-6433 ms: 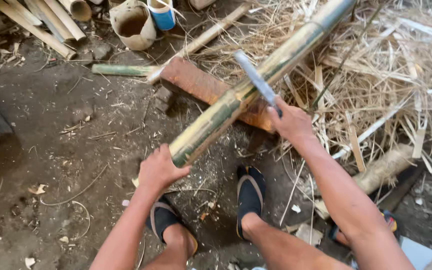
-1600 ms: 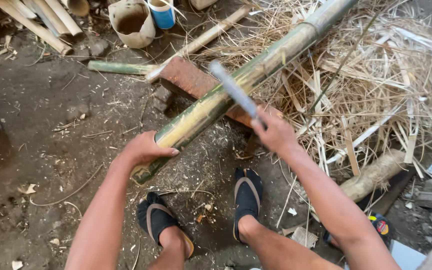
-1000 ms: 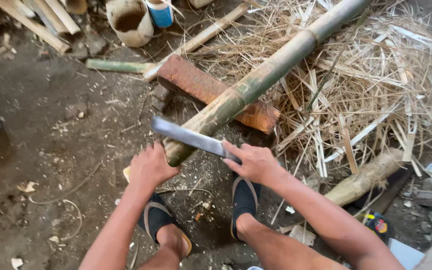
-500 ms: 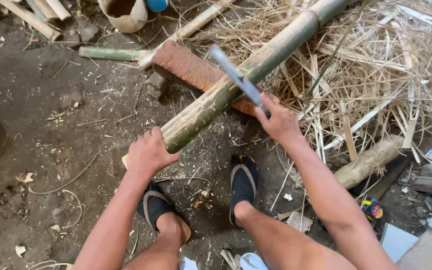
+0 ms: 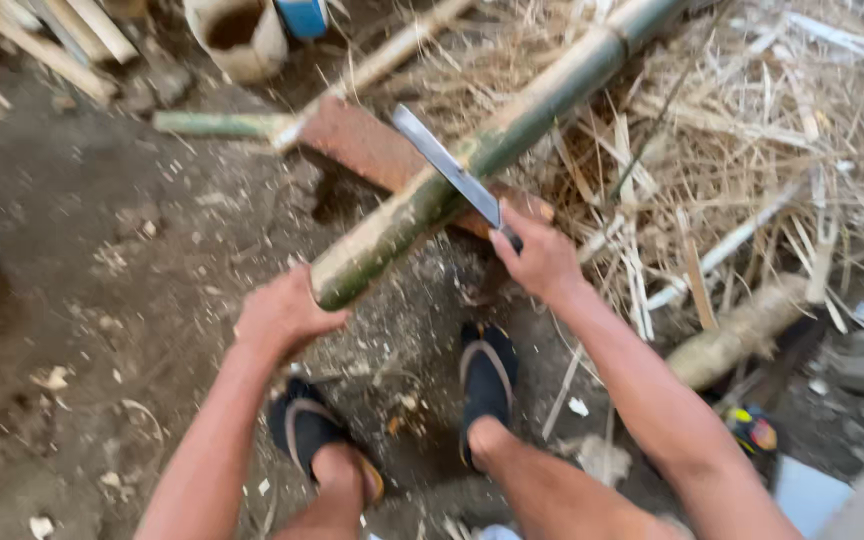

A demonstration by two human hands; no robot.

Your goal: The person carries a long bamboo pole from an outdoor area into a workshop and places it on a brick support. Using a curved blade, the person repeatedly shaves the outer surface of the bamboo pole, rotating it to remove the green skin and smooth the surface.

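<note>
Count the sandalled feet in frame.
2. The left foot is on the dirt below the left hand at the bamboo pole; the right foot is below the right hand holding the blade. None seem hidden.

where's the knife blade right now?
Head view, centre-top: the knife blade slants across the green bamboo pole, just above the reddish wooden block. The right hand grips its handle; the left hand holds the pole's near end.

My view was lit by soft, even daylight with no glare. Shadows stayed faint, darkest under the bamboo pole (image 5: 472, 170) and at the left edge. Motion blur smeared the whole picture, worst across the straw (image 5: 752, 150) and corners.
</note>
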